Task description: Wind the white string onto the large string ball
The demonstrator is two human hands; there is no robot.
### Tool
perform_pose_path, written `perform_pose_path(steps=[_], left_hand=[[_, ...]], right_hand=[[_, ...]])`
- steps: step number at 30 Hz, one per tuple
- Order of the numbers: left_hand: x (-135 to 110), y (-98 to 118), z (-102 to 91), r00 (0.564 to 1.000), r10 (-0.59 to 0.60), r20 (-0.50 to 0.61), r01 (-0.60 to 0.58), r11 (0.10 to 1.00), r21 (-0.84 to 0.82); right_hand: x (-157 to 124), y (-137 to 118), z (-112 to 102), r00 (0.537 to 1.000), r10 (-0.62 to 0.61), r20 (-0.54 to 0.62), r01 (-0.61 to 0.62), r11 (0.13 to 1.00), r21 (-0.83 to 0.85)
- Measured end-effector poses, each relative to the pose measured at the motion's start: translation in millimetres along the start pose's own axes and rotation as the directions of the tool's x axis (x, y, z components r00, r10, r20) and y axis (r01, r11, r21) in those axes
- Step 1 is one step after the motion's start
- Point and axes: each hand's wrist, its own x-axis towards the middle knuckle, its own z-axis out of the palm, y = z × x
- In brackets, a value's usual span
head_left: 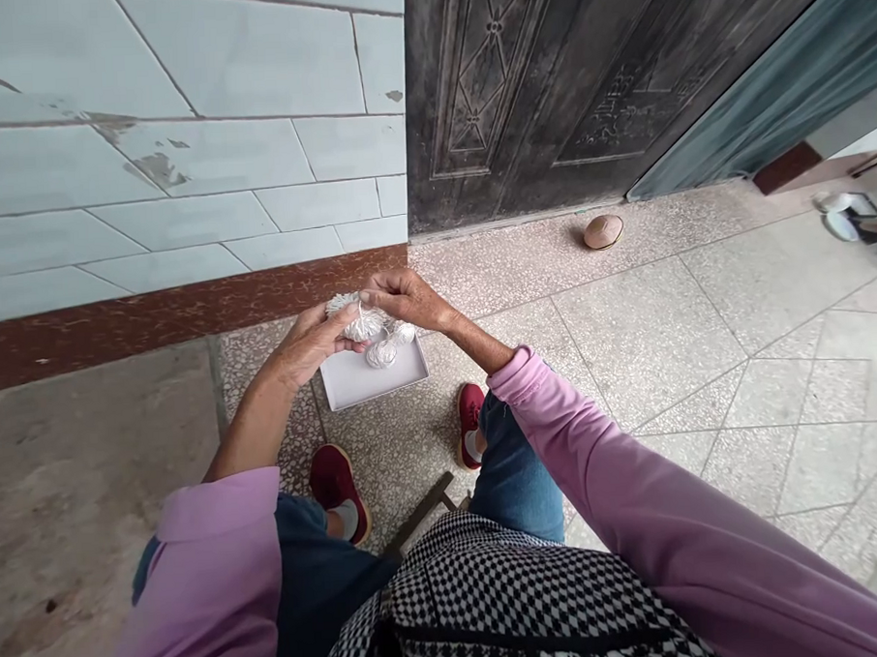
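White yarn (366, 324), bunched and looped, rests in my left hand (309, 342), whose fingers and thumb curve around it. My right hand (406, 298) is closed in a pinch at the yarn's upper side; a white strand appears to run from its fingertips, though the detail is too small to be sure. Just below both hands, a white shallow tray or box lid (375, 387) lies on the floor. A small white yarn ball (381, 354) sits at its far side, with another yarn ball (404, 332) beside it, partly behind my right hand.
A tiled wall (220, 154) with a brown base strip stands ahead, beside a dark carved door (501, 103). A round tan object (604, 231) lies near the door sill. My red shoes (336, 483) flank the tray. Part of a wooden stool (424, 513) shows beneath me.
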Motion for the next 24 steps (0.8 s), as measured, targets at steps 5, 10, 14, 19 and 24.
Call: perform_pose_path(steps=[5,10,14,19,24], left_hand=[[-7.6,3.8,-2.3,0.994,0.016,0.106,-0.015,1.0,-0.011],[-14.1,16.3,-0.1,0.975,-0.056,0.213,0.045,0.998,0.054],[-13.2,19.9,4.0,0.977,-0.014,0.214,0.005,0.999,0.042],[-7.1,20.0,13.9,0.991,0.024,0.135,-0.023,1.0,-0.006],[4.9,16.6,27.1,0.997,0.032,0.065,-0.026,0.996,-0.089]], right_hand=[[0.3,-11.7,-1.2,0.997,0.05,-0.059,-0.045,0.996,0.083],[-1.6,-15.9,-2.6,0.998,0.059,-0.005,-0.058,0.982,0.18],[-2.7,-9.8,-4.5,0.998,0.061,0.001,-0.059,0.965,0.255],[-0.5,7.3,-7.9,0.997,0.069,-0.032,-0.057,0.953,0.298],[0.1,22.2,-27.9,0.991,0.078,-0.11,-0.036,0.94,0.339]])
